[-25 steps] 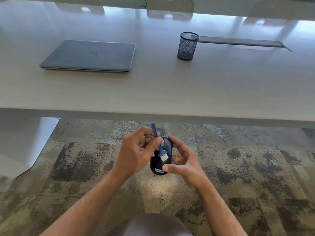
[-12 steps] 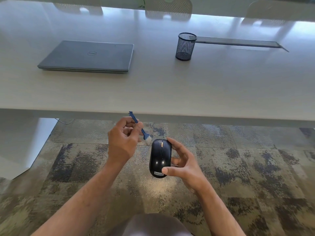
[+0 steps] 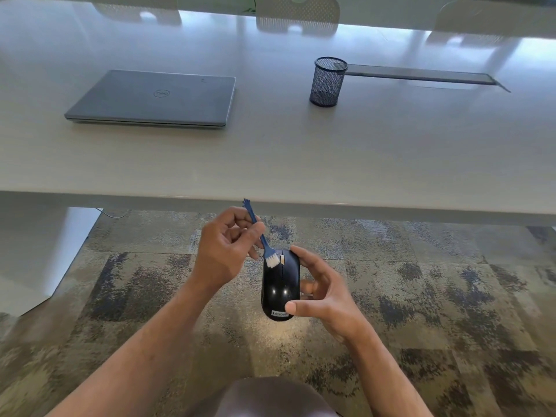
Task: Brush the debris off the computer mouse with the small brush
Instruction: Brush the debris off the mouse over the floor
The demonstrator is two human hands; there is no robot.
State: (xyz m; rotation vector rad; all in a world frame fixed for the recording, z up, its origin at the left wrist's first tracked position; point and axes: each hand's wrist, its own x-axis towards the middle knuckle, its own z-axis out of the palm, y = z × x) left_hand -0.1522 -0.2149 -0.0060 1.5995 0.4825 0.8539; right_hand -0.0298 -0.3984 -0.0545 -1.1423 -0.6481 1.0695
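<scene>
Brush (image 3: 261, 239): blue-handled, with white bristles, pinched between the thumb and fingers of the left hand (image 3: 224, 248); half a second ago it was lifted off to the left of the mouse, and now its bristles are back down on the far end of the shell, just left of the scroll wheel.
Mouse (image 3: 281, 285): black, held in the air over the carpet below the bench edge, in much the same pose as a second ago; the logo end points toward the person.
Left hand: fingers curled round the thin handle, which sticks up and away from the knuckles; it sits just left of the mouse's far end.
Right hand (image 3: 322, 291): grasping the mouse from its right side, fingertips at the far end and thumb pressed near the logo end.
Change: a stroke a second ago lay lower on the shell, then the brush swung clear, and now it has returned higher up; this reads as repeated short flicks, each ending off the left edge.
Task meaning: brushing looks to be mid-course, now working the button area by the wheel; no debris is clear enough to judge how much remains.
Bench (image 3: 301, 164): beyond both hands, carrying a closed laptop (image 3: 153, 99) and a mesh pen cup (image 3: 328, 82), neither involved.
</scene>
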